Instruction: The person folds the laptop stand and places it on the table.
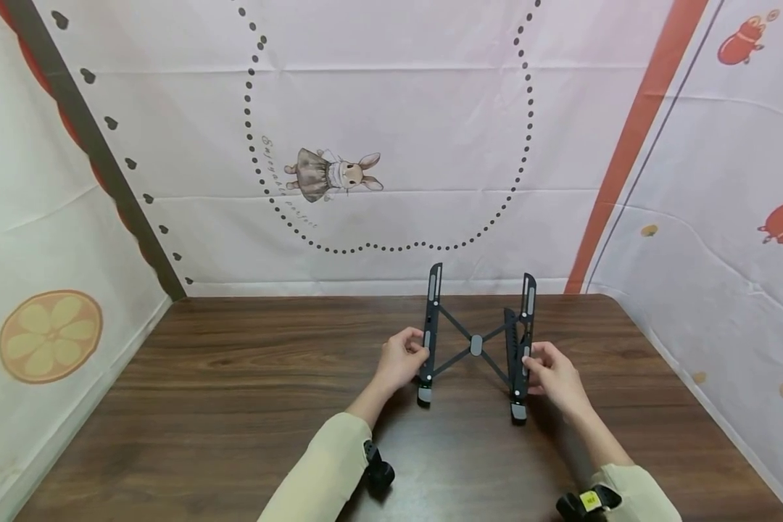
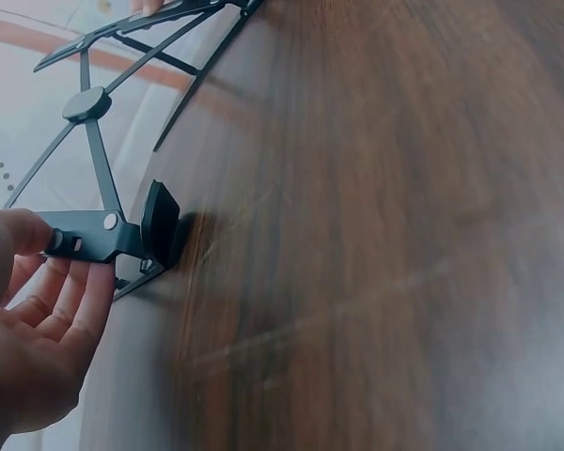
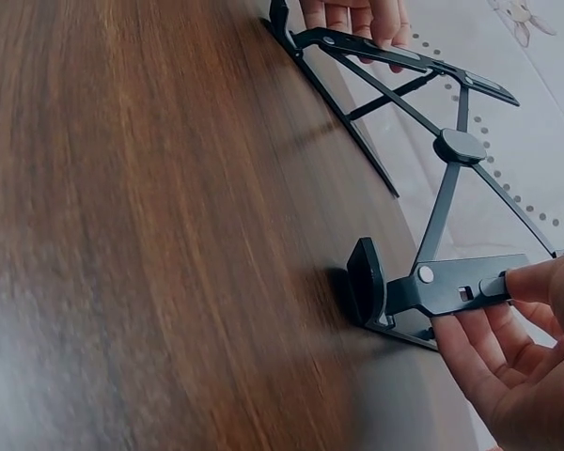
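A black folding laptop stand [image 1: 475, 345] stands unfolded on the table, its crossed bars meeting at a grey hub. My left hand [image 1: 399, 359] pinches the left side arm, thumb on top and fingers underneath, as the left wrist view shows near the stand's front lip [image 2: 160, 224]. On the other side, my right hand [image 1: 557, 377] grips the right side arm the same way; in the right wrist view the thumb [image 3: 526, 285] lies over the arm's pad. Both side arms slope up from the base rails, with a support strut [image 3: 395, 97] under the left one.
The brown wooden table [image 1: 267, 377] stretches out around the stand. Behind it hangs a white printed cloth [image 1: 398, 130] with a rabbit drawing, and similar cloth walls [image 1: 52, 239] close in both sides. Black wrist cameras [image 1: 380, 475] sit on both cuffs.
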A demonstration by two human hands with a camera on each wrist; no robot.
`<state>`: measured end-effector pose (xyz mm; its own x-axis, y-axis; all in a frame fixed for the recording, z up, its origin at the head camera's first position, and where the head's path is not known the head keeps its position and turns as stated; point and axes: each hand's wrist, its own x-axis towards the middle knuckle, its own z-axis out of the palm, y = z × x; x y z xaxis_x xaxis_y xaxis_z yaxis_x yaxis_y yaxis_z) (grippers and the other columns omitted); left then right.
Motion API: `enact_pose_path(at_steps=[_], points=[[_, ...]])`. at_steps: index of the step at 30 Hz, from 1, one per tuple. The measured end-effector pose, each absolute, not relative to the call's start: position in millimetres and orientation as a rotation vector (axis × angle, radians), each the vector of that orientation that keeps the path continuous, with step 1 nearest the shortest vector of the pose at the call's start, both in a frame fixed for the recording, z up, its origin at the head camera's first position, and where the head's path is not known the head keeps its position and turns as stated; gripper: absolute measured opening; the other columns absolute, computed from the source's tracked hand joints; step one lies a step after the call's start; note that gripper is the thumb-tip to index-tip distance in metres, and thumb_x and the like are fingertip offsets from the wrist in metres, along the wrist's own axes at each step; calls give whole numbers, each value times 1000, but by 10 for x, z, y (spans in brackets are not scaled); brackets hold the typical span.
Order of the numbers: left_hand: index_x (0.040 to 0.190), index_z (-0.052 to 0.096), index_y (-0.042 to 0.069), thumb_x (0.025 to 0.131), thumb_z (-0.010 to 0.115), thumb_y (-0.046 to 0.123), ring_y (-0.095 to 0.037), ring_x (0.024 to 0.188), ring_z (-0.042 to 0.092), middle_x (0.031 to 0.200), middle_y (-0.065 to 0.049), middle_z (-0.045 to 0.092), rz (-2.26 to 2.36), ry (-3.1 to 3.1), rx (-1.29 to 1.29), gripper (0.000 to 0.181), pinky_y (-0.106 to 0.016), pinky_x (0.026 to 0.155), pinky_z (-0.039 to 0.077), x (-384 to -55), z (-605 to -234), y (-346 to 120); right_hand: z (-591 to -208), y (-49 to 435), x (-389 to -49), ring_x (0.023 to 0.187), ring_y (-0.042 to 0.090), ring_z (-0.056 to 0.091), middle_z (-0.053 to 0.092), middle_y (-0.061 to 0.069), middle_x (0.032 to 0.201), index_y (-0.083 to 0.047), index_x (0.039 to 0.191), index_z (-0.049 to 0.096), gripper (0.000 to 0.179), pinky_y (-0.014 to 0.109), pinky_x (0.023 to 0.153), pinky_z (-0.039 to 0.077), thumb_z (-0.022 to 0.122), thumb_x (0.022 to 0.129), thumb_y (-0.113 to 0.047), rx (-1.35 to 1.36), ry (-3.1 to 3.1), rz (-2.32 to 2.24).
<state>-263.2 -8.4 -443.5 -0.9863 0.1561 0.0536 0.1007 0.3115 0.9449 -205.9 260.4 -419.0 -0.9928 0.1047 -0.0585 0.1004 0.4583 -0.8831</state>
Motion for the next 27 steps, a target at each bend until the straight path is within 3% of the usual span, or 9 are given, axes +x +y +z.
enact_pose_path(at_steps=[27], points=[[105, 59, 1, 85, 59, 6, -15, 63, 63, 85, -11, 67, 1823, 2483, 183, 20, -28, 56, 54, -2534, -4420, -537, -4232, 2240, -2168, 73, 19, 63, 56, 16, 93, -2, 118, 50, 25, 39, 67, 55, 50, 95, -13, -83, -2623, 1696]])
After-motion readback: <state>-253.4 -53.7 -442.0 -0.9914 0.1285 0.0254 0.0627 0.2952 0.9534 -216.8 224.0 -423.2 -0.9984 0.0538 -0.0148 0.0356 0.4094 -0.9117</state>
